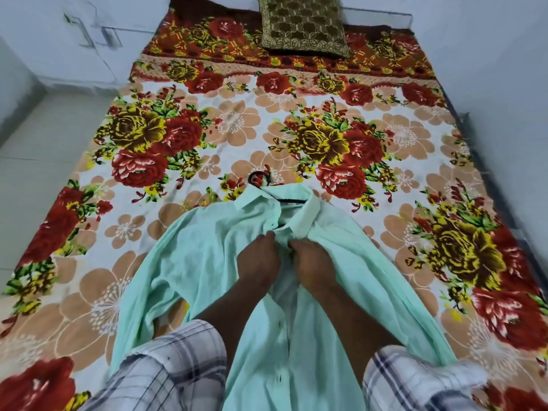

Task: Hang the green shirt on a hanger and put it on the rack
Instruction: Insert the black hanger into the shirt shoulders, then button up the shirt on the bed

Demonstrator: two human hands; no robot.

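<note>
One green shirt (201, 247), seemingly one hanger (257, 177) (only its hook shows), one cushion (302, 23), two hands (258, 264) (315, 265).

Green shirt (204, 262): mint-coloured, collared, lying button-front up on the bed (400, 161), collar toward 12 o'clock, sleeves trailing toward 7 and 5 o'clock. The left hand (258, 264) and right hand (315, 264) pinch the front edges together just below the collar. Hanger (257, 177): dark, inside the shirt, its hook protruding at the collar's 11 o'clock.
</note>
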